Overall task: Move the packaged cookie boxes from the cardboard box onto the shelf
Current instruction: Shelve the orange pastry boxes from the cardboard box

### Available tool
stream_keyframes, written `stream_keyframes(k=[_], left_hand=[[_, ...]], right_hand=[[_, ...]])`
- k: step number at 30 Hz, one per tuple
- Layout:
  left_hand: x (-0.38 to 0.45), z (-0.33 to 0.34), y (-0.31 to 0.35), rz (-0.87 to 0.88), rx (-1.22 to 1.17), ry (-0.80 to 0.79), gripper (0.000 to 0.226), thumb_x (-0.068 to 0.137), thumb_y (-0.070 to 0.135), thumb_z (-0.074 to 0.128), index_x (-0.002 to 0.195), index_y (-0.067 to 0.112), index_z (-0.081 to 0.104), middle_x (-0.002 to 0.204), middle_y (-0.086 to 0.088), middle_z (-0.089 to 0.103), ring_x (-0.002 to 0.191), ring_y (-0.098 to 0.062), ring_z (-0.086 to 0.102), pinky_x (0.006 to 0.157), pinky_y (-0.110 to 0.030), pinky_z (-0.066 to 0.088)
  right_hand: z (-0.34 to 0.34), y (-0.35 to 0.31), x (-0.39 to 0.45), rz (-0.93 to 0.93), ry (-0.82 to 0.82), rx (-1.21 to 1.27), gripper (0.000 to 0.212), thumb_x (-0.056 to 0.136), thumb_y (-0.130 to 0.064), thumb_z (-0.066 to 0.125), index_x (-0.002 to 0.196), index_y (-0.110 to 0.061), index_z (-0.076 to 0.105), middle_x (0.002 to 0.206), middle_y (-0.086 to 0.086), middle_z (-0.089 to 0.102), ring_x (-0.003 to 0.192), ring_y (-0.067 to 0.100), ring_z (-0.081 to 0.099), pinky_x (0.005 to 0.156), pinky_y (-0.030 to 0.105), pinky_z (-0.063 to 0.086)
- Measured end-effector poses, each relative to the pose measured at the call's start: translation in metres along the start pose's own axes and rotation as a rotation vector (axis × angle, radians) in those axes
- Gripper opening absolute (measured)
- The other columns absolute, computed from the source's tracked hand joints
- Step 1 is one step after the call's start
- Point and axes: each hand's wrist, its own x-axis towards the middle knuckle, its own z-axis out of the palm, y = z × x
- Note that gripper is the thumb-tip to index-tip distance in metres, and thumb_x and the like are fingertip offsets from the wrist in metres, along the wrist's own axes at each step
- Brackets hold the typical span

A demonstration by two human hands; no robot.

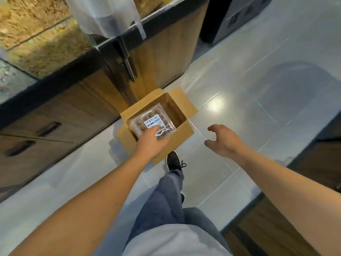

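Grey tile floor (239, 74); carton (181, 133) at centre against cabinet (166, 52). Left grip (154, 143) grasping cookie box (147, 121); right grip (224, 139) released, over open floor.

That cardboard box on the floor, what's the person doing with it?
A person stands over an open cardboard box on the tiled floor, beside a wooden counter. Their left hand reaches into it and holds the near edge of a clear cookie pack with a white label, which is still inside the box. The right hand hangs free to the right of the box, fingers loosely curled, holding nothing. The rest of the box looks empty, as far as can be seen.
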Motion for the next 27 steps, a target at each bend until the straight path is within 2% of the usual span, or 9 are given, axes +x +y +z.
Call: stream_keyframes(k=[4,7,12,19,23,27], left_hand=[[0.060,0.017,0.011,-0.058,-0.008,-0.015,0.055,0.088,0.036,0.068,0.137,0.015,0.054,0.136,-0.008,0.060,0.122,-0.032,0.055,0.098,-0.037,0.045],[0.104,0.024,0.014,-0.116,-0.011,-0.021,0.062,0.087,0.039,0.068,0.142,0.018,0.050,0.138,-0.006,0.059,0.125,-0.029,0.054,0.101,-0.035,0.044],[0.175,0.041,0.005,-0.171,0.018,-0.026,0.062,0.086,0.038,0.066,0.143,0.021,0.048,0.134,-0.008,0.061,0.121,-0.030,0.055,0.098,-0.041,0.048],[0.267,0.072,-0.030,-0.185,0.078,0.050,0.054,0.089,0.032,0.067,0.139,0.024,0.050,0.129,-0.006,0.060,0.116,-0.028,0.056,0.095,-0.042,0.050],[0.327,0.084,-0.057,-0.156,0.139,0.133,0.055,0.089,0.031,0.066,0.141,0.021,0.051,0.140,-0.003,0.055,0.128,-0.027,0.051,0.104,-0.039,0.042],[0.378,0.087,-0.084,-0.204,0.175,0.156,0.061,0.091,0.042,0.063,0.146,0.023,0.046,0.146,-0.001,0.053,0.134,-0.025,0.047,0.111,-0.038,0.038]], right_hand=[[-0.009,0.023,0.053,0.038,-0.076,-0.006,0.057,0.092,-0.033,0.062,0.144,-0.013,0.046,0.145,0.010,0.047,0.130,0.030,0.049,0.102,0.036,0.044],[-0.010,0.033,0.097,0.041,-0.120,-0.008,0.056,0.092,-0.032,0.061,0.143,-0.013,0.046,0.144,0.010,0.047,0.127,0.031,0.051,0.101,0.038,0.045],[0.012,0.033,0.189,-0.006,-0.197,0.040,0.054,0.093,-0.028,0.060,0.143,-0.011,0.046,0.145,0.011,0.047,0.126,0.032,0.052,0.102,0.038,0.044],[0.089,0.036,0.334,-0.081,-0.299,0.132,0.049,0.094,-0.022,0.059,0.141,-0.012,0.049,0.143,0.011,0.050,0.128,0.030,0.051,0.102,0.032,0.041],[0.150,0.035,0.411,-0.124,-0.307,0.177,0.044,0.093,-0.025,0.063,0.136,-0.016,0.054,0.137,0.007,0.056,0.121,0.025,0.057,0.105,0.032,0.045],[0.198,0.022,0.471,-0.158,-0.308,0.150,0.044,0.094,-0.027,0.064,0.135,-0.017,0.054,0.129,0.006,0.060,0.111,0.024,0.062,0.093,0.034,0.053]])
